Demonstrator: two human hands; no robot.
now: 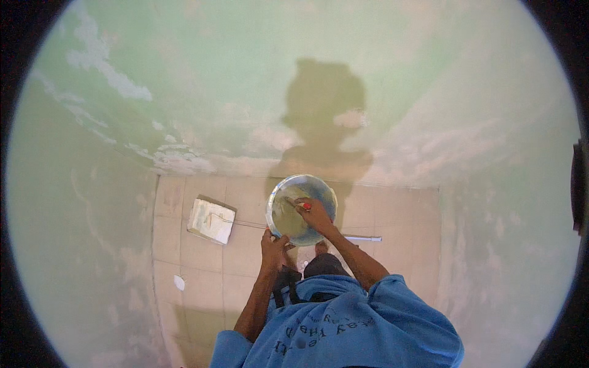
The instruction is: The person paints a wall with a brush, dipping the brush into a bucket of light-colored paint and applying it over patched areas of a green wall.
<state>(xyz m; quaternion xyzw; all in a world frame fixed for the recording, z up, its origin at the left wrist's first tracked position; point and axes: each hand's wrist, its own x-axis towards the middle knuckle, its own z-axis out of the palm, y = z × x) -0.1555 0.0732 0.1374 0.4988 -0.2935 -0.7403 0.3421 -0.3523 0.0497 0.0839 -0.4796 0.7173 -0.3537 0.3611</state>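
A round bucket (329,193) is held in front of me, above the tiled floor, with a pale smeared film on its inside. My left hand (274,250) grips its near-left rim, the thumb and fingers on the edge. Inside the bucket's mouth, my right hand (316,216) is closed around a red-ended hand tool (307,206). The tool's narrow, dark far end points left over the pale contents (287,220). Whether it is a scraper or a brush is unclear, and my fingers hide most of its handle.
A paint-smeared white rectangular container (212,221) sits on the floor to the left, with a thin wire or rod across it. A pale rod (363,238) lies right of the bucket. A white scrap (179,283) is on the tiles. Patchy green walls (221,92) surround the floor.
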